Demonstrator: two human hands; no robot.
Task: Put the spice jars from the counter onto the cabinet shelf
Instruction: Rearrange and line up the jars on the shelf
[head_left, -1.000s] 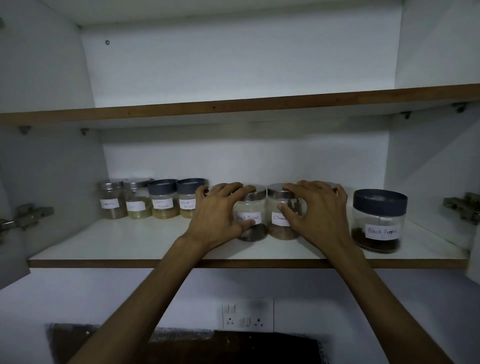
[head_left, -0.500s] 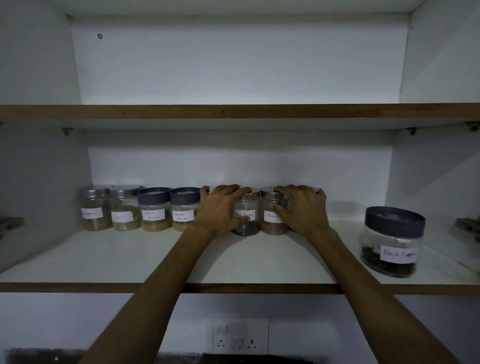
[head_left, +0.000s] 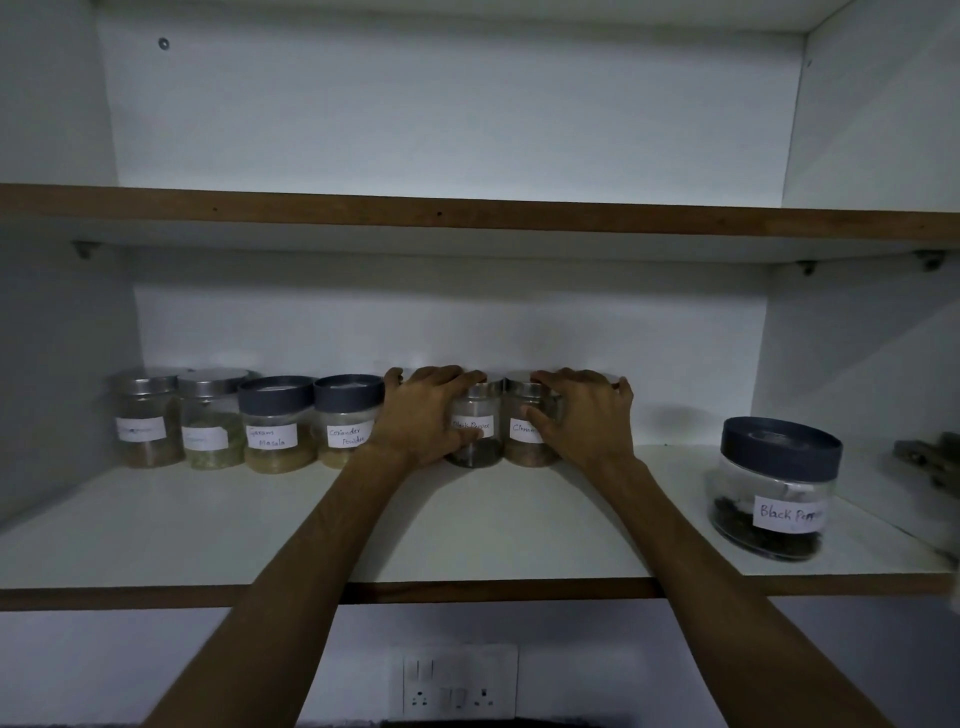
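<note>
Single head camera, wide-angle, faces straight into the open cabinet, close to the lower shelf (head_left: 156, 530). Looks level, both forearms reaching in from below

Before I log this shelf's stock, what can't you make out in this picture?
- Head view: the two leftmost jars' labels are too blurred to read.
- The Cinnamon jar: the right hand covers the label's end.
- Whatever stands behind the left hand is hidden.
- The big Black Pepper jar: its label runs off round the curve.
- The metal part at the right edge is cut off.
</note>
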